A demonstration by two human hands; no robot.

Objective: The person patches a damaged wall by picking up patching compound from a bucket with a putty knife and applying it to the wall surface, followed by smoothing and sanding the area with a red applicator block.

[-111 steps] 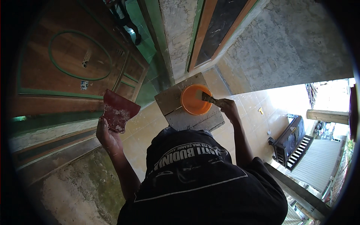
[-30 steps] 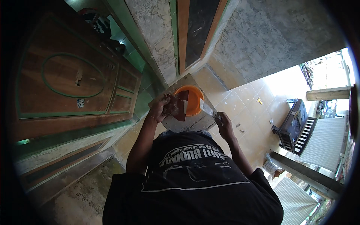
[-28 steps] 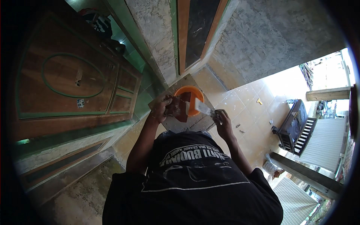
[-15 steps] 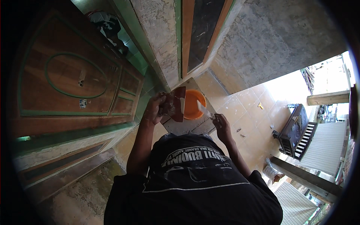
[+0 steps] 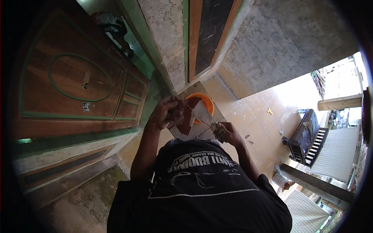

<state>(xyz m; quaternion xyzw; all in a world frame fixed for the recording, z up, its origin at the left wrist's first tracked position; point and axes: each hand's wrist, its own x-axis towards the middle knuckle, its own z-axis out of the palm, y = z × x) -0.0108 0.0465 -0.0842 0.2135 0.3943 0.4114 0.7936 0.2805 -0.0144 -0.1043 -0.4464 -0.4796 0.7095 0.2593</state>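
My left hand (image 5: 159, 113) is closed on a reddish-brown plate (image 5: 182, 121), tilted and smeared with pale residue; its exact kind is unclear. In my right hand (image 5: 228, 134) is a putty knife (image 5: 201, 112), its handle crusted with filler. The wide pale blade overlaps the plate's right edge and seems to touch it. Both tools are held over an orange bucket (image 5: 210, 102), which they partly cover, hiding most of its inside.
A brown panelled door (image 5: 35, 85) stands open at the left. Rough plastered walls (image 5: 287, 42) rise ahead. A dark slatted bench (image 5: 307, 134) stands at the right on the tiled floor (image 5: 254, 120), where a small yellow object (image 5: 269, 111) and scraps lie.
My right hand has moved left, bringing the putty knife's blade from over the bucket to the plate. The plate has tilted and shifted slightly, covering more of the bucket.
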